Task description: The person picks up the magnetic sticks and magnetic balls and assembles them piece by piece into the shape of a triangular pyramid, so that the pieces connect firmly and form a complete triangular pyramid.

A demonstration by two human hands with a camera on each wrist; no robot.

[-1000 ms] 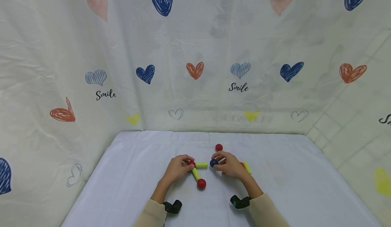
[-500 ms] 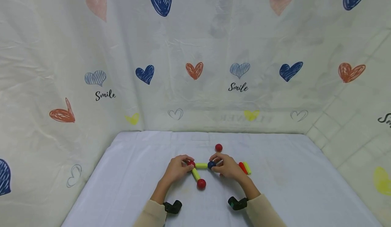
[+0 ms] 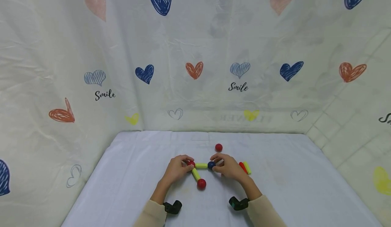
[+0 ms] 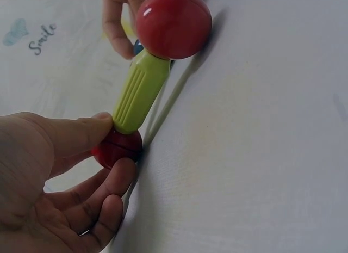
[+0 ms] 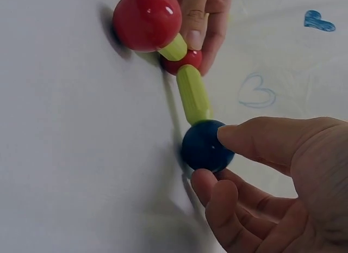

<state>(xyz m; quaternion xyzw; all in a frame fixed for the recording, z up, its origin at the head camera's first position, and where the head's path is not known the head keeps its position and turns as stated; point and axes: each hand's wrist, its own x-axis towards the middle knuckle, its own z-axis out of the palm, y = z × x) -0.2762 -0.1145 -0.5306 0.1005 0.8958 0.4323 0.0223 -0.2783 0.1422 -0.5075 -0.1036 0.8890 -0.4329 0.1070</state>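
My left hand (image 3: 178,167) pinches a red ball (image 4: 117,148) between thumb and fingers. From that ball two yellow-green rods branch off. One rod (image 4: 141,90) slants toward me and ends in another red ball (image 3: 201,184). The other rod (image 5: 193,94) runs right and meets a dark blue ball (image 5: 207,146), touching it. Thumb and fingertips of my right hand (image 3: 227,166) hold the blue ball from its right side. In the right wrist view, the left hand's fingers partly cover the red corner ball.
A loose red ball (image 3: 218,147) lies beyond my right hand. Right of that hand, a red rod (image 3: 243,167) and a yellow-green rod (image 3: 247,168) lie side by side on the white tablecloth (image 3: 290,179). A heart-printed curtain (image 3: 195,94) hangs behind the table.
My right hand has moved slightly left, bringing the blue ball from a small gap into contact with the rod's end. The left hand has stayed put on the red ball.
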